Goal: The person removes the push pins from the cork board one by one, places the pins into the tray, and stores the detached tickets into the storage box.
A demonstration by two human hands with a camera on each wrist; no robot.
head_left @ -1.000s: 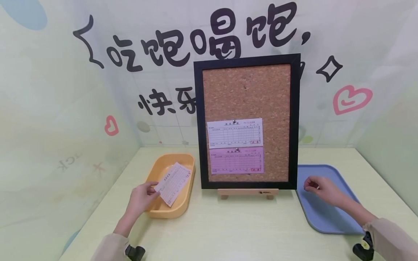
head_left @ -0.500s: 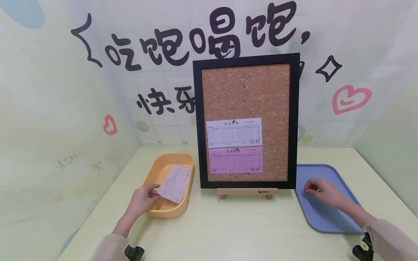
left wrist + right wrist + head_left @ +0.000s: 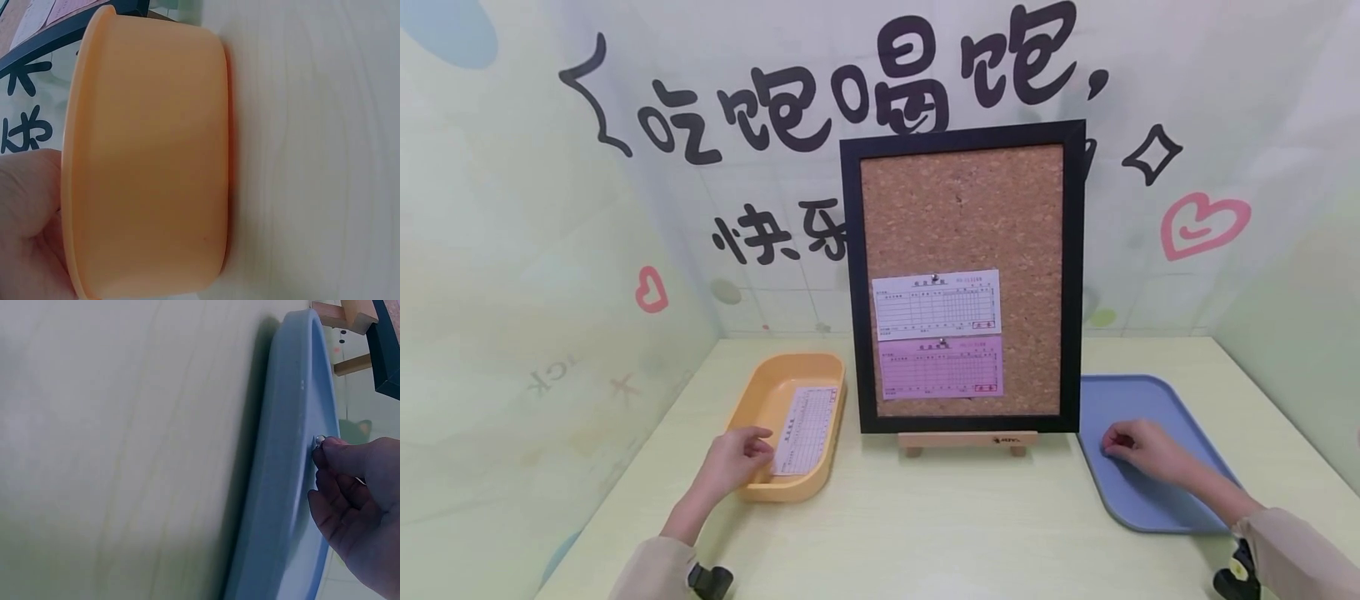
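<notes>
In the head view a white printed receipt slip [image 3: 805, 431] lies in the orange tray [image 3: 763, 396]. My left hand [image 3: 739, 458] is over the tray's left side, fingers loosely bent, fingertips right at the slip's near-left edge. The left wrist view shows that hand [image 3: 28, 219] behind the tray's wall [image 3: 150, 156], its fingertips hidden. Over the blue tray [image 3: 1172, 500], my right hand [image 3: 1150, 450] pinches a small silver push pin [image 3: 320, 440] between thumb and forefinger. Its other fingers curl inward.
A black-framed cork board [image 3: 962, 200] stands on a small wooden easel [image 3: 968, 439] between the trays. Pinned low on it are a white slip [image 3: 936, 308] and a pink slip [image 3: 942, 368]. Pale wood tabletop [image 3: 955, 525] lies in front.
The slip at my left hand has gone down from a tilted hold over the orange tray to lying in it. My right hand has hardly moved.
</notes>
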